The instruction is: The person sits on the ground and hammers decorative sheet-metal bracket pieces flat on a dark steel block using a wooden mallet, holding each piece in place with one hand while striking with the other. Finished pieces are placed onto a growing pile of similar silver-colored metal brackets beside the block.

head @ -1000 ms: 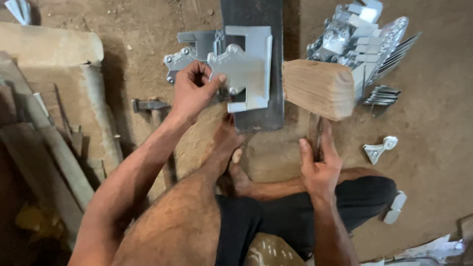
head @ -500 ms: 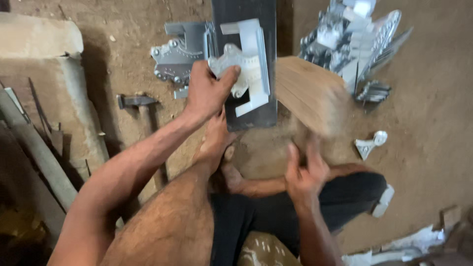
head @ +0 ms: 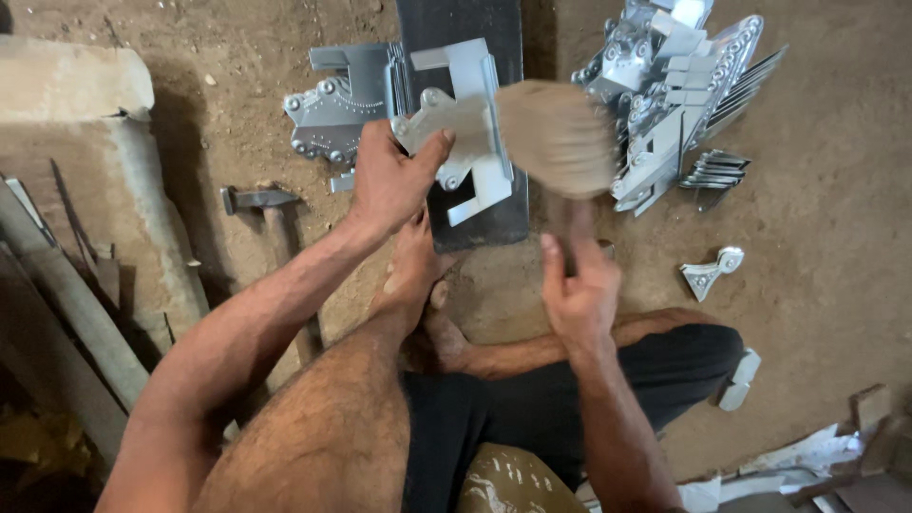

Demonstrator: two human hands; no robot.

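Observation:
My left hand [head: 394, 180] grips a shiny metal bracket [head: 454, 123] and holds it against a white metal piece lying on a dark steel block [head: 484, 223]. My right hand [head: 578, 285] is shut on the handle of a wooden mallet [head: 556, 138], whose blurred head sits just right of the bracket, over the block's right edge. My bare foot [head: 410, 271] rests against the near end of the block.
A pile of shiny metal brackets [head: 670, 90] lies at the upper right, one loose bracket [head: 708, 274] on the dirt at right. More stamped plates [head: 332, 114] lie left of the block. A steel hammer [head: 271, 214] lies on the ground at left, beside concrete slabs [head: 76, 85].
The mallet head has swung left and down toward the bracket on the block. My left hand has stayed on the bracket; the view has shifted slightly.

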